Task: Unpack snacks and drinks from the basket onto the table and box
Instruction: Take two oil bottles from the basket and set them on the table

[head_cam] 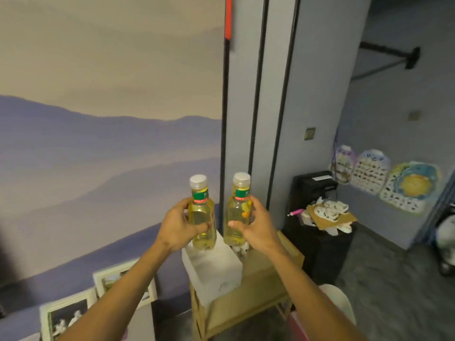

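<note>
While both hands are up in front of the mountain mural (98, 143), each one's got a drink in it, so I'd call this the carry-and-set-down part of the job, not the digging-in-the-basket part. The left hand (181, 226) has fingers and thumb curled round the lower body of the left bottle (200, 193). The right hand (257, 228) is wrapped the same way round the right bottle (240, 193). Both are clear plastic bottles of yellowish drink with green-and-red neck labels and pale caps, held upright, side by side, with a gap between them.

They're over the far end of the white box (214, 269), which sits on the small wooden table (263, 284). The left bottle's base looks right down at the box top, but I can't tell if it's touching or just above. The right one's base seems to hang past the box's right edge, over the back of the table.

Next move, I reckon: lower each straight down, keep them upright, and only let the fingers go once the base sits flat. The box top is narrow, so the left one wants to land away from the edge.

I can't pick out the basket for sure. The pale rounded thing (339, 301) at lower right might be it.
</note>
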Tool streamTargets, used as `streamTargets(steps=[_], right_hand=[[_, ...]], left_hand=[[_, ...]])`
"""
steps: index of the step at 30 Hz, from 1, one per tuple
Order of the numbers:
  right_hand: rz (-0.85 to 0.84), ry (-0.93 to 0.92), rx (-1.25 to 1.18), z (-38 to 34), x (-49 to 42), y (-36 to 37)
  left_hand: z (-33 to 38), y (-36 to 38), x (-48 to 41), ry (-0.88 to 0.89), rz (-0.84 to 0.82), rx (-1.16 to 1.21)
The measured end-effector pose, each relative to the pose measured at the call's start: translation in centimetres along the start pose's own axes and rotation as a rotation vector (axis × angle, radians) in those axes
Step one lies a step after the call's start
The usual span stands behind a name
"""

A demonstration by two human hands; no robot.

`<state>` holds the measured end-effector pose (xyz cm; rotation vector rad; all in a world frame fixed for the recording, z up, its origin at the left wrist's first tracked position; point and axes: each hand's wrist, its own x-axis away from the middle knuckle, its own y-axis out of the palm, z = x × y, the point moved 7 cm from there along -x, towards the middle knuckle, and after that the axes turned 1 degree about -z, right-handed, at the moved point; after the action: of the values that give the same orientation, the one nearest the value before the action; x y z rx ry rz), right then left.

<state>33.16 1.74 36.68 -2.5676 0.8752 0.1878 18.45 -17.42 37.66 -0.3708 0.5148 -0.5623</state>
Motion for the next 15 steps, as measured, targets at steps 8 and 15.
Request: streamTargets(steps=[8,15], right_hand=[[0.073,0.091,0.072,9.4,-3.1,-11.0],[-0.017,0.134,0.138,20.6,-11.6,-15.5]], left_hand=[[1.1,14.2,-6.5,-0.007,-0.076,0.017],[-5.0,26.0,-14.2,-0.114,-0.056,0.042]])
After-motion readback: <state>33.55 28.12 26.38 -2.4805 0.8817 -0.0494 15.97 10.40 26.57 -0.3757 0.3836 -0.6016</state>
